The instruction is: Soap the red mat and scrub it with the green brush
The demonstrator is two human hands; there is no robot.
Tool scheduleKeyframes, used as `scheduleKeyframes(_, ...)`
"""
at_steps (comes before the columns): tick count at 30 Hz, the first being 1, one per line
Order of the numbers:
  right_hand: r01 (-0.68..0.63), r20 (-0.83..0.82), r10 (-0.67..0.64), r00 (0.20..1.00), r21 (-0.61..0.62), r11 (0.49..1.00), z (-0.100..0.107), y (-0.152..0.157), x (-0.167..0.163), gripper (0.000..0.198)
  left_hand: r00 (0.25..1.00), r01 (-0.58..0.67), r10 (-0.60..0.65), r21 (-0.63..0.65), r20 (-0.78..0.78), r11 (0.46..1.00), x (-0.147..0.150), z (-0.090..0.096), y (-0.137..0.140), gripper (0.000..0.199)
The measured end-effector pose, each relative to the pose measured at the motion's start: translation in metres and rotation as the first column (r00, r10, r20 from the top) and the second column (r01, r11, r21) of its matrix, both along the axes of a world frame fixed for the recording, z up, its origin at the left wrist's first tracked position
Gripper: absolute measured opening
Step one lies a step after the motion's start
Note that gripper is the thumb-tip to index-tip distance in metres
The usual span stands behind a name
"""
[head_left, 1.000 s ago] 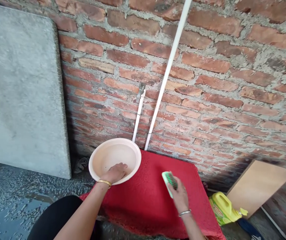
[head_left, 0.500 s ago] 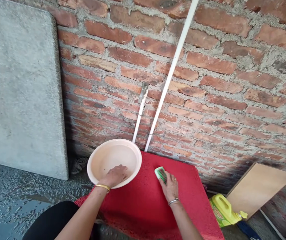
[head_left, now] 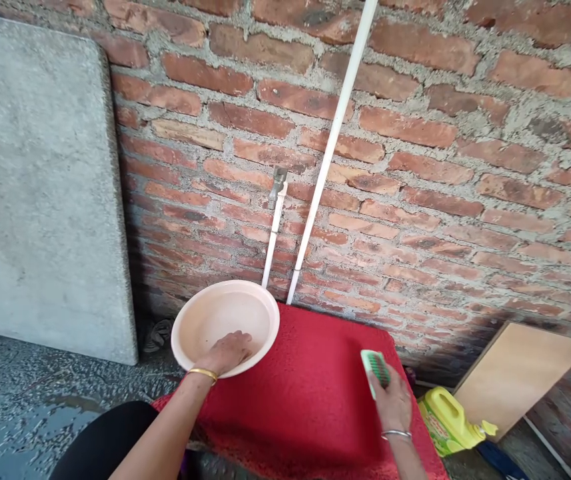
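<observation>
My left hand (head_left: 231, 351) reaches over the near rim of a pale pink basin (head_left: 181, 333). Its fingers are inside the bowl, loosely bent and apart, with the tips partly hidden. A gold bangle circles that wrist. My right hand (head_left: 394, 400) is closed round a scrubbing brush (head_left: 376, 370) with a pale green-white body and green bristles. It is above the right part of a red cloth (head_left: 310, 387), which covers a low table-like surface. The basin stands on the cloth's left side, tilted in view.
A brick wall (head_left: 395, 220) rises behind, with white pipes (head_left: 332, 133) and a tap (head_left: 278, 183). A grey slab (head_left: 45, 187) leans at left above wet floor (head_left: 20, 420). At right are a yellow jug (head_left: 448, 420) and a leaning tan board (head_left: 515, 373).
My right hand has moved right across the red cloth with the brush. My left hand stays in the basin. The view has shifted slightly.
</observation>
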State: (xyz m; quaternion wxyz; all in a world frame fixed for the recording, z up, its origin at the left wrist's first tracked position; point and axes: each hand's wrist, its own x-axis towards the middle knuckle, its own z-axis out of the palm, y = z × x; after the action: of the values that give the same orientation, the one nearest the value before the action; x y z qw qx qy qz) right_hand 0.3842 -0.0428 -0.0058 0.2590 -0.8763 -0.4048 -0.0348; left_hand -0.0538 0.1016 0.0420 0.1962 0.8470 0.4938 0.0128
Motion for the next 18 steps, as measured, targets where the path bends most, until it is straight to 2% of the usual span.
scheduleKeyframes(2,-0.263,-0.01,0.263,0.965,0.045,0.964,-0.001,0.016,-0.053,0.057,1.0,-0.005,0.005,0.004,-0.009,1.0,-0.001,0.001,-0.001,0.04)
scheduleKeyframes(3,-0.387,-0.008,0.388,0.922,0.053,0.921,-0.002,0.023,-0.083,0.051,1.0,-0.004,0.004,0.003,-0.015,1.0,-0.001,0.001,-0.002,0.041)
scheduleKeyframes(5,-0.557,0.009,0.557,0.83,0.04,0.829,-0.003,0.035,-0.138,0.044,1.0,-0.004,0.003,-0.002,-0.019,1.0,-0.002,0.002,-0.003,0.043)
scheduleKeyframes(7,-0.633,0.021,0.633,0.774,0.0,0.774,-0.002,0.045,-0.181,0.044,1.0,-0.004,0.004,-0.003,-0.014,1.0,-0.004,0.0,-0.003,0.045)
scheduleKeyframes(9,-0.649,0.023,0.651,0.759,-0.049,0.759,-0.001,0.054,-0.203,0.045,1.0,-0.005,0.005,0.007,-0.002,1.0,-0.005,-0.004,-0.003,0.045)
scheduleKeyframes(12,-0.617,0.029,0.623,0.782,-0.111,0.779,0.0,0.066,-0.199,0.046,1.0,-0.005,0.005,0.012,0.014,1.0,-0.006,-0.011,-0.001,0.045)
scheduleKeyframes(15,-0.523,0.063,0.536,0.842,-0.149,0.839,-0.002,0.072,-0.162,0.046,0.999,-0.011,0.011,0.005,0.037,1.0,-0.004,-0.012,0.0,0.045)
scheduleKeyframes(18,-0.36,0.089,0.38,0.921,-0.185,0.914,-0.004,0.068,-0.115,0.047,1.0,-0.007,0.007,-0.005,0.031,1.0,-0.003,-0.006,-0.001,0.046)
